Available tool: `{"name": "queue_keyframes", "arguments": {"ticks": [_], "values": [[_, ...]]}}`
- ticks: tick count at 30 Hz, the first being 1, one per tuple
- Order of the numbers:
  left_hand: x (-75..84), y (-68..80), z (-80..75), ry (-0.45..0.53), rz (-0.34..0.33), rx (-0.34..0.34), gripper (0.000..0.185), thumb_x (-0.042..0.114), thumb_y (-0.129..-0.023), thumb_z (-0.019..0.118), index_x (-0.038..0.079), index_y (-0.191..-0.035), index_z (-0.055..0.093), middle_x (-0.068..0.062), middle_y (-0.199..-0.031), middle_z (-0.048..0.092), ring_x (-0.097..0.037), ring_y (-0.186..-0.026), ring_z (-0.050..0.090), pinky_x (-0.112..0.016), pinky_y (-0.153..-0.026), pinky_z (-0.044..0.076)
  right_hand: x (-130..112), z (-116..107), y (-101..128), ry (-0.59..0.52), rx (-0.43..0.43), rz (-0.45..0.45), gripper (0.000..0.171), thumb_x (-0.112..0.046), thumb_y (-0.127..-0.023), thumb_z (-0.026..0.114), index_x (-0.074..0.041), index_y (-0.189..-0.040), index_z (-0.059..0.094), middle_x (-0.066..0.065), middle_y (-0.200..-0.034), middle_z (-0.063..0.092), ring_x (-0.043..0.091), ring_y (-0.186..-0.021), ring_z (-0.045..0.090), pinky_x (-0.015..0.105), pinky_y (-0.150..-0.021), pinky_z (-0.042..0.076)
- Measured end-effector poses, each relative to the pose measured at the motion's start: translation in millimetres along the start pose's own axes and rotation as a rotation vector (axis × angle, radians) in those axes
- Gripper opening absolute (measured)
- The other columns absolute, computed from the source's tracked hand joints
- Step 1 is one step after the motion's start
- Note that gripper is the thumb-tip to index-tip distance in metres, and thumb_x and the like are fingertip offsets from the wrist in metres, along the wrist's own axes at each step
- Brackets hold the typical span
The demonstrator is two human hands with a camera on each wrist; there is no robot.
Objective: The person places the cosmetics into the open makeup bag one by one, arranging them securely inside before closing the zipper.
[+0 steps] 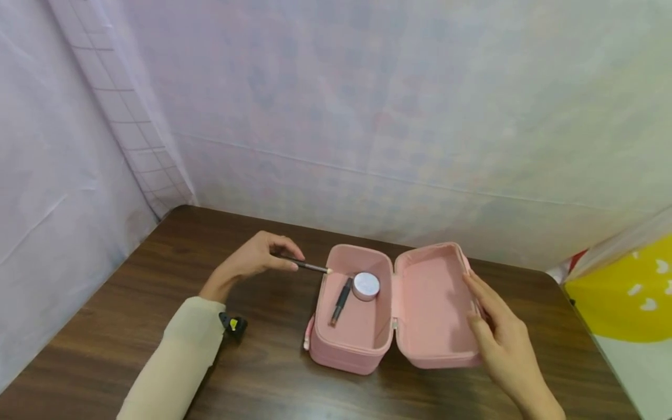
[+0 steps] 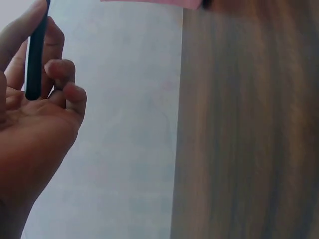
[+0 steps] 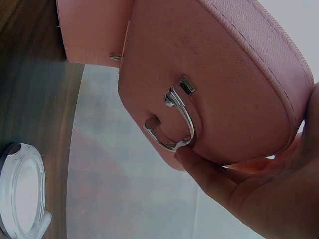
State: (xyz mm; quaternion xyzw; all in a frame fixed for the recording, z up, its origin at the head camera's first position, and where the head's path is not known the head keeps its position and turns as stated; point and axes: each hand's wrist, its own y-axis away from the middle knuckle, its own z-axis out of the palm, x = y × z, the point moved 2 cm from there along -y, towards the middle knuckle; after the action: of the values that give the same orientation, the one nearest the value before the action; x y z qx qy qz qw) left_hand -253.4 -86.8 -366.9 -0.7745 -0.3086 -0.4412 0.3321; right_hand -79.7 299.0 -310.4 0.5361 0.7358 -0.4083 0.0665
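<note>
Left hand (image 1: 257, 259) pinched a thin dark pencil (image 1: 310, 266) over the soft pink case (image 1: 362, 332), mid-frame on the wood-grain desk (image 1: 131, 315). Right hand (image 1: 496, 332), fingers relaxed, steadied the padded lid (image 1: 430, 303) by its metal handle (image 3: 174, 124).

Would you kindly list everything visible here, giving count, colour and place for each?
Case: one, pink, lying open at mid-table.
Round jar: one, white-lidded, inside the case's left half.
Dark stick: one, black, inside the left half beside the jar.
Thin pencil: one, dark with pale tip, over the case's left rim.
Small clip-like object: one, black and yellow, on the table near the left sleeve.
Table: one, dark brown wood.
Left hand: pinches the pencil.
Right hand: rests on the case's right half.
</note>
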Motion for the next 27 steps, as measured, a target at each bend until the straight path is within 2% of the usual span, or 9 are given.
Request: {"name": "queue_keyframes", "arguments": {"ticks": [7, 10, 15, 22, 27], "values": [[-8.7, -20.9, 11.2, 0.194, 0.016, -0.023, 0.020, -0.003, -0.079, 0.075, -0.004, -0.098, 0.068, -0.009, -0.094, 0.069, -0.022, -0.088, 0.063, -0.032, -0.077, 0.051, -3, -1, 1, -0.002, 0.006, 0.004, 0.057, 0.010, -0.085, 0.056, -0.011, -0.138, 0.053, 0.008, -0.144, 0.046, -0.006, -0.123, 0.040, 0.005, -0.090, 0.032], [-12.1, -28.1, 14.2, 0.247, 0.011, -0.044, 0.020, -0.008, -0.079, 0.073, -0.007, -0.097, 0.066, -0.009, -0.092, 0.068, -0.022, -0.087, 0.063, -0.032, -0.076, 0.051, -4, -1, 2, -0.003, 0.005, 0.005, 0.057, 0.010, -0.085, 0.056, -0.011, -0.138, 0.053, 0.008, -0.144, 0.046, -0.005, -0.123, 0.040, 0.005, -0.090, 0.032], [-5.8, -39.5, 16.7, 0.217, 0.003, -0.126, 0.017, -0.003, -0.079, 0.074, -0.004, -0.095, 0.069, -0.008, -0.093, 0.068, -0.023, -0.089, 0.060, -0.033, -0.077, 0.050, -5, -2, 2, -0.002, 0.010, 0.000, 0.057, 0.009, -0.085, 0.056, -0.011, -0.138, 0.053, 0.007, -0.144, 0.046, -0.004, -0.123, 0.040, 0.005, -0.091, 0.031], [4.7, -49.9, 20.7, 0.204, 0.062, -0.286, 0.014, -0.002, -0.091, 0.061, -0.004, -0.104, 0.066, -0.013, -0.106, 0.064, -0.027, -0.102, 0.057, -0.042, -0.086, 0.048, -9, -1, 2, -0.014, -0.011, 0.016, 0.057, 0.010, -0.086, 0.055, -0.012, -0.139, 0.052, 0.007, -0.145, 0.044, -0.004, -0.122, 0.041, 0.004, -0.088, 0.033], [11.6, -57.8, 15.1, 0.121, 0.121, -0.413, 0.018, -0.001, -0.094, 0.055, -0.002, -0.110, 0.063, -0.012, -0.104, 0.063, -0.027, -0.099, 0.057, -0.043, -0.087, 0.046, -11, 0, 3, -0.026, -0.011, 0.015, 0.056, 0.009, -0.087, 0.055, -0.012, -0.139, 0.052, 0.006, -0.145, 0.045, -0.004, -0.123, 0.042, 0.005, -0.089, 0.033]]}}
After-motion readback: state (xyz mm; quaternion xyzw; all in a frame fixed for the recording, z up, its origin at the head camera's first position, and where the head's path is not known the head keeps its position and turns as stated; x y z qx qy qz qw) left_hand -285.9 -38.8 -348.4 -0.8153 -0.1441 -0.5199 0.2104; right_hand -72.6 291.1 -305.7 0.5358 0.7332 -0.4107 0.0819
